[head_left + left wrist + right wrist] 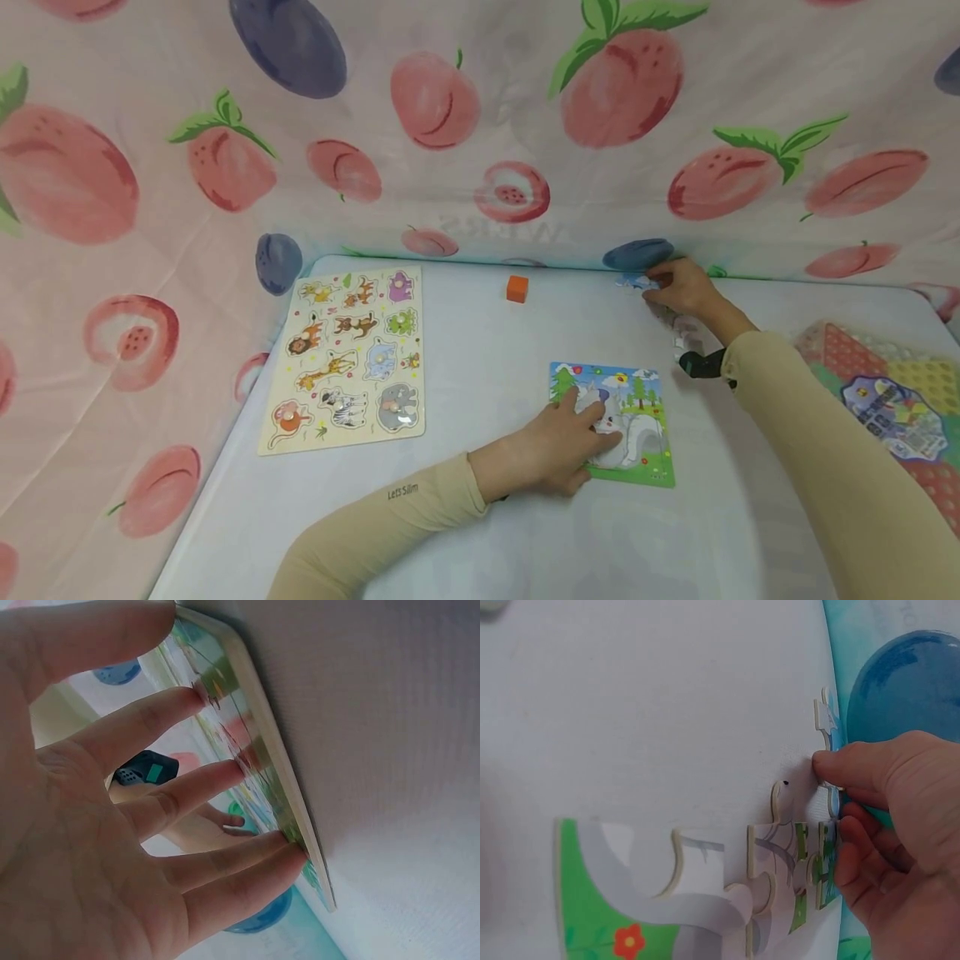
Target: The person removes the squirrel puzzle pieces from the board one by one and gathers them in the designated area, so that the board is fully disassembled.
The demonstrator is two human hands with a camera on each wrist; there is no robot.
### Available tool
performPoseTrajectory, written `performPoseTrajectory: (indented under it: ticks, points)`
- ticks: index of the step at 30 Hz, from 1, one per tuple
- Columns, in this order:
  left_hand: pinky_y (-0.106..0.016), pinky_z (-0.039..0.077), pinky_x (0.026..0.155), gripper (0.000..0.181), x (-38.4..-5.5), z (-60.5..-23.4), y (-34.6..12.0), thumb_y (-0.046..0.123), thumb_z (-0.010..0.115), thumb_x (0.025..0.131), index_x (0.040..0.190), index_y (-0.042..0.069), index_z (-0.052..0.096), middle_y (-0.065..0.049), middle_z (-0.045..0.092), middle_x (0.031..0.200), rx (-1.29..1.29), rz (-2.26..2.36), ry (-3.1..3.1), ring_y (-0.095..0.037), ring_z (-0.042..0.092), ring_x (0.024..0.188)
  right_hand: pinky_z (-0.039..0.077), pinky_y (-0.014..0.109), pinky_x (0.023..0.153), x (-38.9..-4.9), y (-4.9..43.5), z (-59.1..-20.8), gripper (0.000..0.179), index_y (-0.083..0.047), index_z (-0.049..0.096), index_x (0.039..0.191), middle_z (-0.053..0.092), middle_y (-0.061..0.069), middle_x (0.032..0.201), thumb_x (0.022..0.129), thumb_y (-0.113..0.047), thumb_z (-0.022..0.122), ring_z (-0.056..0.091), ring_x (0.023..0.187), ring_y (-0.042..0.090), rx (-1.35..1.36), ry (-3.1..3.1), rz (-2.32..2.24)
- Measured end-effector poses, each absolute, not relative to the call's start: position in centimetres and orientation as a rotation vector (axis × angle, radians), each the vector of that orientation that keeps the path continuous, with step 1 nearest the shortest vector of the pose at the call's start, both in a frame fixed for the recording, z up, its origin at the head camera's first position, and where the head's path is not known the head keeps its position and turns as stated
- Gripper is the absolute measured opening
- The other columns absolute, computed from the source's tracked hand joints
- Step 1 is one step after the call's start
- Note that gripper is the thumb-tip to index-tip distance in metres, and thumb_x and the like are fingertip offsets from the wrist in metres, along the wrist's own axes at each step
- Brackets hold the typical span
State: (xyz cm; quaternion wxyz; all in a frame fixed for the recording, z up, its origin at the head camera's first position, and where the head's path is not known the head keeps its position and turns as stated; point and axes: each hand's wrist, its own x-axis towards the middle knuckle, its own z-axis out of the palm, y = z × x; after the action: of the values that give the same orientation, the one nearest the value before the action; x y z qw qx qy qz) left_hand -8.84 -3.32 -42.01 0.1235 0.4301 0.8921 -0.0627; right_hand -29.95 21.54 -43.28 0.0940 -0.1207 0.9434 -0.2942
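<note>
Small blue-and-white flat jigsaw piece (632, 282) here, well beyond the far edge of the square, wooden-looking squirrel puzzle board (652, 417); its long axis looks approx parallel to that edge. R hand (684, 287) has it pinched btw thumb & fingers, so R's nearer by far; can't tell if it's lifted. Loose grey-and-green flat jigsaw pieces (705, 907) sit beyond the board's far R corner. L hand (558, 446) rests on the board, fingers spread, grasping nothing. Small orange cube (517, 288): past the board's far L corner.
</note>
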Motion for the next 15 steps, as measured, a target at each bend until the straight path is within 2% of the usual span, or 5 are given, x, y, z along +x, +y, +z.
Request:
performPoseTrajectory:
  ticks: [7, 15]
  points:
    - [-0.038, 0.047, 0.097, 0.060, -8.8, -41.8, -3.0, 0.040, 0.065, 0.091, 0.148, 0.032, 0.046, -0.004, 0.043, 0.142, 1.271, -0.161, 2.600, -0.039, 0.039, 0.132, 0.046, 0.055, 0.089, -29.3, 22.5, -43.0, 0.042, 0.015, 0.061, 0.119, 0.059, 0.034, 0.115, 0.088, -0.010, 0.071, 0.055, 0.105, 0.045, -0.367, 2.826, -0.949]
    - [-0.039, 0.048, 0.096, 0.059, -9.0, -42.0, -3.2, 0.038, 0.067, 0.090, 0.146, 0.032, 0.049, -0.004, 0.043, 0.142, 1.239, -0.094, 2.595, -0.040, 0.039, 0.132, 0.050, 0.054, 0.087, -27.3, 23.0, -41.6, 0.036, 0.013, 0.061, 0.120, 0.058, 0.033, 0.119, 0.093, -0.011, 0.063, 0.058, 0.105, 0.046, -0.385, 2.807, -1.010]
